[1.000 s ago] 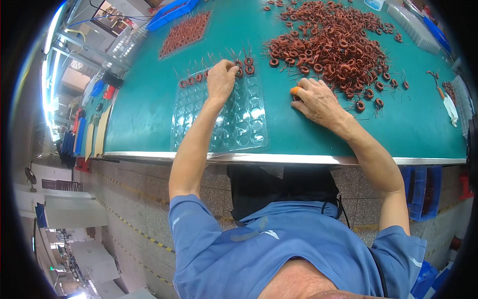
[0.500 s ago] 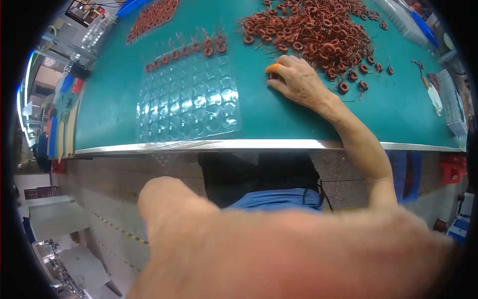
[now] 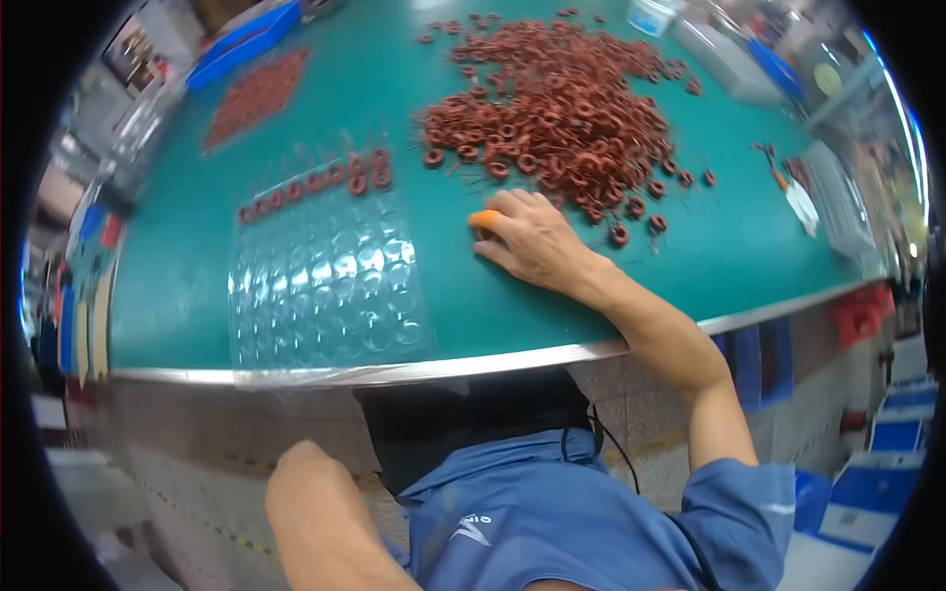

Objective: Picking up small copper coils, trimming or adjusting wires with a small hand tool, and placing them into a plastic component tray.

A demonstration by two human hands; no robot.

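Observation:
On the green table, my right hand (image 3: 537,241) has its fingers bent and closed, with an orange finger cover (image 3: 484,220) on one of them. A dark red wire-wound ring coil (image 3: 483,234) shows in part under that finger, pinched near the tabletop. Just beyond the hand spreads a heap of red ring coils (image 3: 572,118) with wire leads. To the left lies a clear plastic blister tray (image 3: 330,271); coils (image 3: 313,183) sit along its far row, with a second short row begun at the right. Only my bent left arm (image 3: 320,512) shows, low down; its hand is out of view.
A sheet full of coils (image 3: 258,98) lies far left, before a blue bin (image 3: 244,44). At the right are an orange-handled tool (image 3: 780,180), a white cloth-like piece (image 3: 803,209) and stacked clear trays (image 3: 838,202). A metal strip (image 3: 473,369) edges the table.
My view has shifted, so the table sits lower and further left. The blurred skin across the lower part is gone, showing a blue shirt. My right hand stays beside the heap.

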